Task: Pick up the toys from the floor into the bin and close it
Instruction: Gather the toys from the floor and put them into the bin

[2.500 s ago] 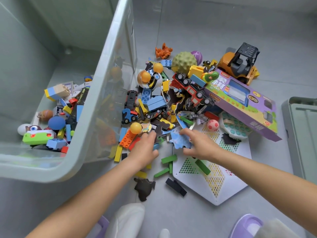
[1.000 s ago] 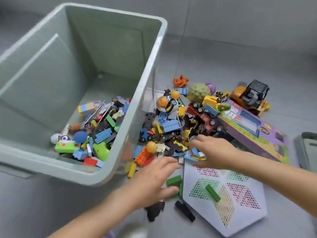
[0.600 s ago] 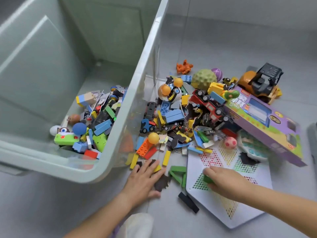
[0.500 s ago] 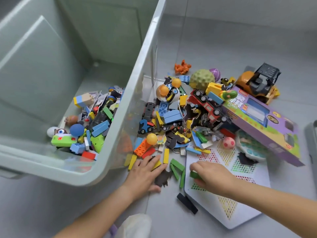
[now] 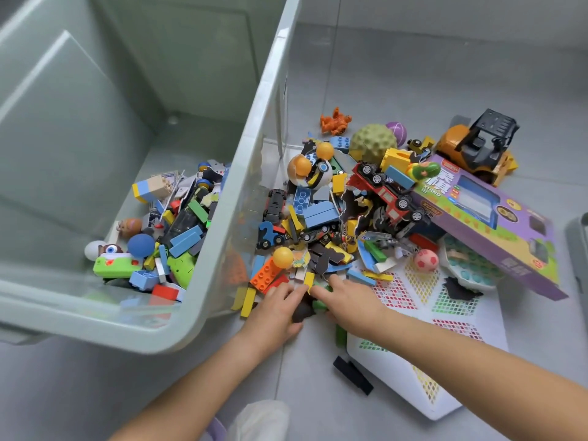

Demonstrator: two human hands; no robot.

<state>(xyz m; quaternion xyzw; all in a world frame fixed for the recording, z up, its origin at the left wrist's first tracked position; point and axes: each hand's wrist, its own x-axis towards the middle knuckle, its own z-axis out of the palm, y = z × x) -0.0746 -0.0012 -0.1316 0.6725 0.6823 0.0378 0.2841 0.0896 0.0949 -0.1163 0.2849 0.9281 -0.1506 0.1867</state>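
Note:
A large pale green bin [image 5: 254,173] stands open on the left, with several toys [image 5: 165,243] on its bottom. Beside it a toy pile [image 5: 318,218] covers the floor: bricks, balls, a red truck [image 5: 388,195]. My left hand [image 5: 276,308] and my right hand [image 5: 346,300] lie close together at the pile's near edge. Their fingers are stretched out. The left rests on a black puzzle piece [image 5: 302,311], and the right lies over a green block [image 5: 319,304]. Another green block [image 5: 340,334] shows under my right wrist.
A white peg board [image 5: 445,345] lies right of my hands, with a purple toy box [image 5: 477,218] and an orange forklift [image 5: 477,144] beyond it. A black block [image 5: 351,374] lies on the floor near me. The bin lid [image 5: 579,249] shows at the right edge.
My right hand slid left off the peg board with the green block until it met my left hand. The left hand stayed at the pile's near edge over the black piece.

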